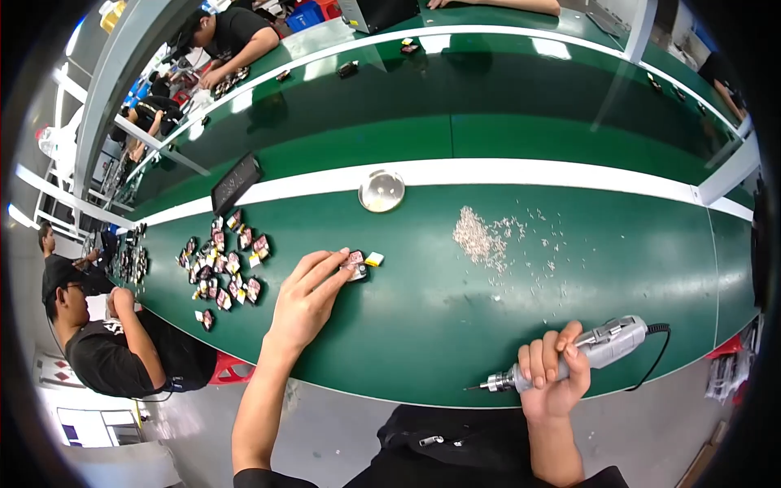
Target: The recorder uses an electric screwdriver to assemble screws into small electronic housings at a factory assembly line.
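Left hand [303, 299] pinches a small black module [357, 270] on the green tabletop [415, 342], while the right hand [556, 372] wraps around a corded electric screwdriver [612, 342], its bit [473, 388] pointing left. A loose left-hand grip could let the module skid; a careless sweep of the screwdriver could scatter the tiny screws [473, 237] piled beyond.

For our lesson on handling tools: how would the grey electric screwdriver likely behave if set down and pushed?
The grey electric screwdriver is probably stiff, given its solid-looking housing. Its rounded body suggests it could roll. The black cord at its rear hangs in a loose curve, so it is likely flexible and may drag.
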Demonstrator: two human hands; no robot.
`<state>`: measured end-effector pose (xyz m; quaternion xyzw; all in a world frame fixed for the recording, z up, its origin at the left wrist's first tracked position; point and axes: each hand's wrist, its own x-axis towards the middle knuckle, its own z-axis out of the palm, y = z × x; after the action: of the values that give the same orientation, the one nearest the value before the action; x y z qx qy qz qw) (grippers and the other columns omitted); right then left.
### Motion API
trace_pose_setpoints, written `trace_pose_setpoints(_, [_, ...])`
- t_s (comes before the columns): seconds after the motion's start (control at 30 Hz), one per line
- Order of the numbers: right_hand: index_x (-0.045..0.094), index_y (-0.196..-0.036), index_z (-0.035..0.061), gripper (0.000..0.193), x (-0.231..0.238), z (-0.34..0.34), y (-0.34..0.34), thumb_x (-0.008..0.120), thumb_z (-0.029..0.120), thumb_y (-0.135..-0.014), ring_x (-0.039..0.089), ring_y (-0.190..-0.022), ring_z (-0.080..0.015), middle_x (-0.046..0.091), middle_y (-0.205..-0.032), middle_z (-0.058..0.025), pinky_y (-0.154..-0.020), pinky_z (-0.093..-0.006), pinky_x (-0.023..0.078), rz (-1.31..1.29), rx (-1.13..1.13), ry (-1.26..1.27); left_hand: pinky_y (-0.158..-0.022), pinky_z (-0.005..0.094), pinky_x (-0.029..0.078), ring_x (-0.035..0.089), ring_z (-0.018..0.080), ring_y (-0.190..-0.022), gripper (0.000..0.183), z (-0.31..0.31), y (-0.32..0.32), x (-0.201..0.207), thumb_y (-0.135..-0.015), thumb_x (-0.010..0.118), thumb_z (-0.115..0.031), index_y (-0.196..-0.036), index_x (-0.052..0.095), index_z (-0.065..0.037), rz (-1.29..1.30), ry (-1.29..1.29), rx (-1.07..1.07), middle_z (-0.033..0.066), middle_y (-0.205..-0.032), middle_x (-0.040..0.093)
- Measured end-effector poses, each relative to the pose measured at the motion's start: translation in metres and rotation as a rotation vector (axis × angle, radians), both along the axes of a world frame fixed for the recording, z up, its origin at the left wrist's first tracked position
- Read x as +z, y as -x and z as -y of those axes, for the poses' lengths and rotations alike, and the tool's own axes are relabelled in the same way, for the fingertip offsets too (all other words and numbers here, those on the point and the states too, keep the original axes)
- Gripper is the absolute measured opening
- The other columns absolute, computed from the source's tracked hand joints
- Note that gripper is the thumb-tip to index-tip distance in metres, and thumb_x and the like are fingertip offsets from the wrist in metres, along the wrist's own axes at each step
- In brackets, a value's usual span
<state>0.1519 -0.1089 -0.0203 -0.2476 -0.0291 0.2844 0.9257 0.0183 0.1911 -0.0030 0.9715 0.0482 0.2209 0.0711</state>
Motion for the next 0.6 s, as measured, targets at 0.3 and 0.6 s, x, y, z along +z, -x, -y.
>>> trace_pose_setpoints(0.3, [0.044, -0.084, 0.0071, 0.009, 0.003, 0.010, 0.015, 0.048, 0.014, -0.087, 0.037, -0.043, -0.0123, 0.037, -0.052, -0.0008, -0.050, -0.0289, 0.036, -0.016, 0.022, -0.002, -0.094, 0.0405, 0.043, 0.052, 0.0355, -0.112, 0.048, 0.071, 0.008, 0.009, -0.074, 0.055, 0.012, -0.121, 0.050, 0.001, -0.010, 0.293, 0.135, 0.0165, -0.119, 0.057])
trace_pose_setpoints(0.6, [0.045, -0.083, 0.0072, 0.010, 0.004, 0.029, 0.035, 0.050, 0.015, -0.086, 0.037, -0.042, -0.0126, 0.037, -0.052, -0.0007, -0.050, -0.0292, 0.036, -0.087, 0.057, 0.028, -0.076, 0.0384, 0.050, 0.060, 0.0302, -0.089, 0.017, 0.067, -0.008, 0.014, -0.077, 0.063, 0.004, -0.093, 0.060, 0.003, -0.024, 0.208, 0.123, 0.0118, -0.096, 0.062])
